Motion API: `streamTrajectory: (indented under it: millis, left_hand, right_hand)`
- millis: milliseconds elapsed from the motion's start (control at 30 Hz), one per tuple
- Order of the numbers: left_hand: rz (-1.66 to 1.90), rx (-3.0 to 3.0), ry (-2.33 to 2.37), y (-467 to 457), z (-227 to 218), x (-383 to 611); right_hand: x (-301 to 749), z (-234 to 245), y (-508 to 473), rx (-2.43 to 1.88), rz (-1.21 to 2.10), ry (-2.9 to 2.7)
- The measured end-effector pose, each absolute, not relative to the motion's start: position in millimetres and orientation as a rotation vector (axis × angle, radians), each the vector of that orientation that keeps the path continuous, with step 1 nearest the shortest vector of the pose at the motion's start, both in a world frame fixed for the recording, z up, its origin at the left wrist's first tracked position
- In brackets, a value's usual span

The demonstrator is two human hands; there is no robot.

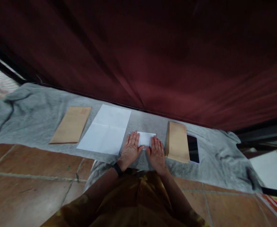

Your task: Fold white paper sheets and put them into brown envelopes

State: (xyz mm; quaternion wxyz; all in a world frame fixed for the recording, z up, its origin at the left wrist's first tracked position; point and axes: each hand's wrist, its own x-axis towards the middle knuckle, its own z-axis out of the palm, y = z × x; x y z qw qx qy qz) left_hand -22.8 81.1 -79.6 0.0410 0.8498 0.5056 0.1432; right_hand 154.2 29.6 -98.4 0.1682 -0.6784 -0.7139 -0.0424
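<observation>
Both hands lie flat, fingers stretched out, on a small folded white paper [146,137] on a grey cloth [34,110]. My left hand [130,147] covers the paper's left part; a black band circles its wrist. My right hand [156,152] presses on the paper's right part. Left of them lies a larger white sheet [106,129] with fold creases, unfolded flat. A stack of brown envelopes [177,142] sits just right of my right hand.
A single brown envelope [71,124] lies at the left on the cloth. A dark phone [193,148] rests beside the envelope stack. A dark red curtain [152,53] hangs behind. Terracotta floor tiles [29,176] run in front; more white paper [269,170] lies far right.
</observation>
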Motion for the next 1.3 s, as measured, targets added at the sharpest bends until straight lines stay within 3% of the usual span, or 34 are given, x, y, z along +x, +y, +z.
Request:
streamTrajectory:
  millis: [567,900,1300]
  left_hand:
    - [0.399,2.578,1.555,78.5,-84.6,-22.2]
    - [0.315,2.563,1.578,76.8,-78.2,-17.4]
    - [0.236,2.605,1.595,76.1,-75.8,-17.0]
  right_hand:
    - [130.0,-85.4,60.1,-1.832,0.082,-2.166]
    - [147.6,-94.6,56.2,-1.935,-0.109,-2.073]
    - [157.0,-101.4,37.5,-2.027,-0.106,-1.931]
